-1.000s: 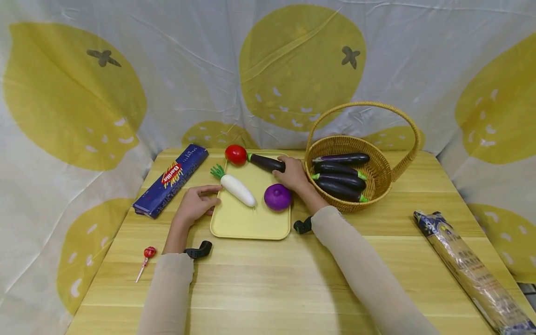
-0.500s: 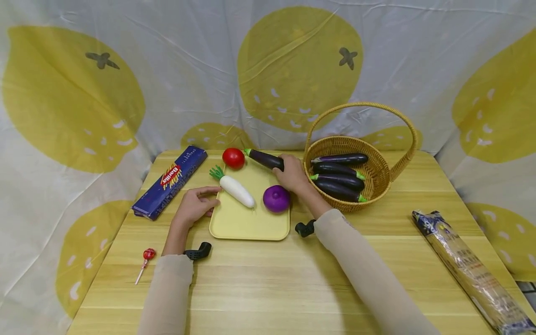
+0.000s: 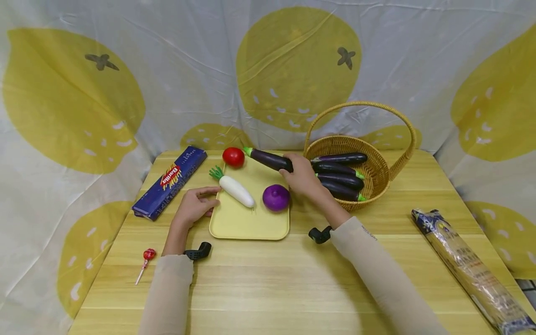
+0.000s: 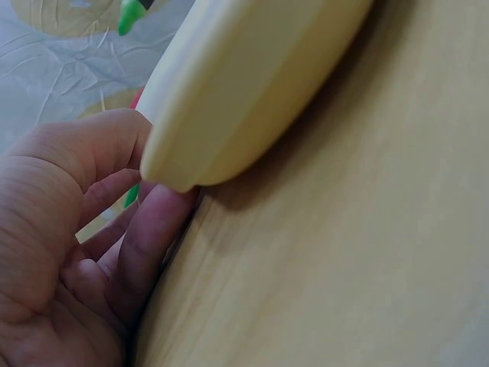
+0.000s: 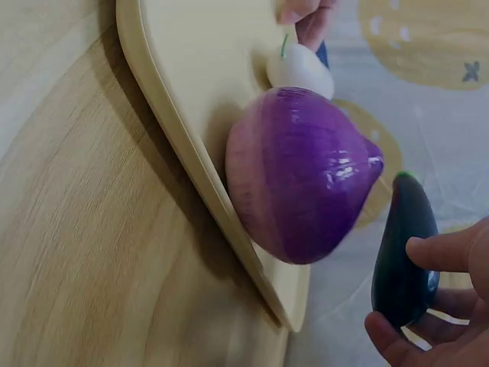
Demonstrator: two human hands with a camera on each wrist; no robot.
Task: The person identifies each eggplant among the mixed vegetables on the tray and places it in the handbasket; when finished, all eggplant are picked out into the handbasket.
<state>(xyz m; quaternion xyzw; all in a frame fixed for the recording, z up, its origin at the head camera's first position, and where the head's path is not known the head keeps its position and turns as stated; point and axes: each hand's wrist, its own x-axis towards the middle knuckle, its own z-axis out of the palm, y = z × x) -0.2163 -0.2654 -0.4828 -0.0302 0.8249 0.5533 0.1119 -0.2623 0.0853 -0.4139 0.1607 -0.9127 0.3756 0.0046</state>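
Note:
My right hand (image 3: 303, 176) holds an eggplant (image 3: 268, 159) by its thick end, with the green stem pointing left, above the back of the yellow tray (image 3: 247, 228). In the right wrist view the thumb and fingers are curled round the eggplant (image 5: 405, 252), which hangs clear of the tray. My left hand (image 3: 194, 205) pinches the tray's left rim; in the left wrist view its fingers meet the tray's edge (image 4: 229, 115). On the tray lie a white radish (image 3: 237, 190) and a purple onion (image 3: 276, 197). A tomato (image 3: 233, 157) sits at the tray's back left corner.
A wicker basket (image 3: 380, 160) with a tall handle holds several eggplants (image 3: 341, 180) right of the tray. A blue spaghetti box (image 3: 169, 183) lies at the left, a lollipop (image 3: 146, 260) nearer the front. A long noodle packet (image 3: 469, 270) lies at the right.
My right hand has drawn the eggplant off the tray's back and moved a little right, now overlapping the basket's left rim. The left hand stays at the tray.

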